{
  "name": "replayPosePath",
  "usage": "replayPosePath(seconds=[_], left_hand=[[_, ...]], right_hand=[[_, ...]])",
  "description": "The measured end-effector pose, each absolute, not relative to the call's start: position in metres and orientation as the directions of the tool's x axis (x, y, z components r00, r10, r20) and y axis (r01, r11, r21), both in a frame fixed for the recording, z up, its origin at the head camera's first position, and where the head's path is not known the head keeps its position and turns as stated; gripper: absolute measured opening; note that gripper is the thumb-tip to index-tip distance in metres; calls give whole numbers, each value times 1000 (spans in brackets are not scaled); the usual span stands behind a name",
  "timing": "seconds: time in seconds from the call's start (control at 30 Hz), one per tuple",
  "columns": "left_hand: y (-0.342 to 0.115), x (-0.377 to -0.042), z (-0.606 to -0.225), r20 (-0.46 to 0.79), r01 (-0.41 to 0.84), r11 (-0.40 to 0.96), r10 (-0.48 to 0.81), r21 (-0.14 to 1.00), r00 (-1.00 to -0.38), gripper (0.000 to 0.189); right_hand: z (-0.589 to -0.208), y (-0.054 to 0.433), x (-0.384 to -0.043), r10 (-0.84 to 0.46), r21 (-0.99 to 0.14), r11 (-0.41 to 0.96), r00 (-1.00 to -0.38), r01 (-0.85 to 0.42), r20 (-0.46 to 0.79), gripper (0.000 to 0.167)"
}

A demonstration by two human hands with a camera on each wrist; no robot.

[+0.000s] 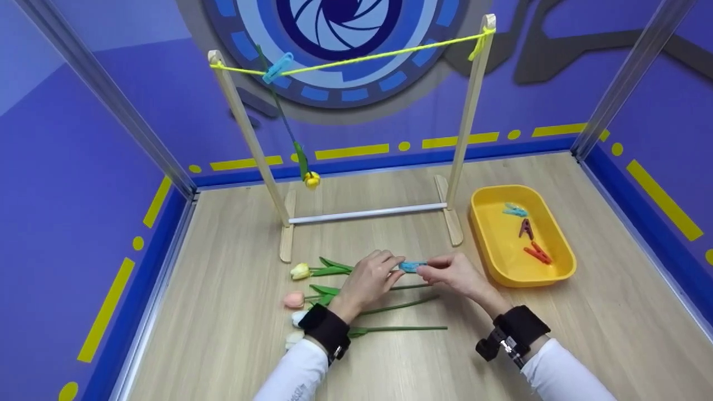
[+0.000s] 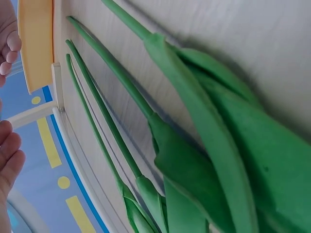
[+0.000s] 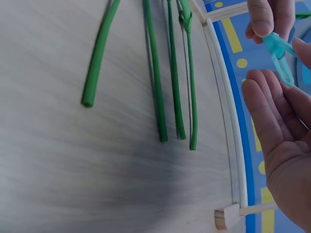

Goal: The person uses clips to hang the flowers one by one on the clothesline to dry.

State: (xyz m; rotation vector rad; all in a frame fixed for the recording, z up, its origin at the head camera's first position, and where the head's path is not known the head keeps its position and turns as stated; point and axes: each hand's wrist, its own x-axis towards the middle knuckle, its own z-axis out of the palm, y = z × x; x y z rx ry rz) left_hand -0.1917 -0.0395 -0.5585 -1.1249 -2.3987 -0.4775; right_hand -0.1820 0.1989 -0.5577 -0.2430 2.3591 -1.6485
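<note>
- Blue clothespin (image 1: 412, 267) sits between the two hands, over the table (image 1: 223, 312), gripped near both ends, probably so it can be steadied and turned precisely.
- Left hand (image 1: 367, 281): fingers curled inward, thumb and fingertips nearly together, pinching the clothespin's near end.
- Right hand (image 1: 457, 274): thumb and forefinger close on the opposite end, the other fingers loosely bent; this light grip seems to suit so small a thing.
- Under and left of the left hand, a pale yellow flower (image 1: 299, 271), a pink flower (image 1: 294, 299) and two white flowers, one (image 1: 299, 318) above the other (image 1: 294, 338), lie in a row, heads left, stems pointing right, likely arranged for easy picking.
- Right of the right hand, a yellow tray (image 1: 496, 234) has walls that keep a light-blue peg (image 1: 516, 210), a purple peg (image 1: 526, 228) and a red peg (image 1: 538, 254) together.
- Beyond both hands, a wooden stand (image 1: 468, 128) bears a yellow string (image 1: 379, 55); a blue clip (image 1: 278, 68) pins a yellow flower (image 1: 312, 180) there by its stem, so its head hangs down.
</note>
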Motion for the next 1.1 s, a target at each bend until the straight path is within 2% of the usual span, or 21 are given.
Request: replayPosePath(seconds=[0.17, 0.33, 0.57, 0.8, 0.97, 1.1], left_hand=[[-46, -193, -560, 520, 776, 611, 616, 160, -592, 31], [-55, -196, -564, 504, 755, 630, 600, 182, -622, 29], [-66, -199, -569, 431, 719, 671, 604, 180, -671, 23], [-73, -204, -573, 329, 683, 703, 608, 199, -722, 22], [-77, -210, -575, 209, 653, 749, 625, 112, -752, 22], [-77, -214, -577, 129, 645, 763, 637, 30, -760, 17]], right_hand=[[-560, 199, -180, -265, -889, 412, -960, -198, 90, 24], [-562, 202, -174, -265, -826, 437, -928, -356, 260, 16], [-566, 205, -168, -258, -806, 427, -909, -411, 327, 23], [-566, 208, -167, -246, -809, 443, -920, -386, 304, 23], [-567, 210, -166, -226, -795, 464, -920, -391, 320, 23], [-571, 213, -166, -224, -765, 459, -891, -453, 394, 22]])
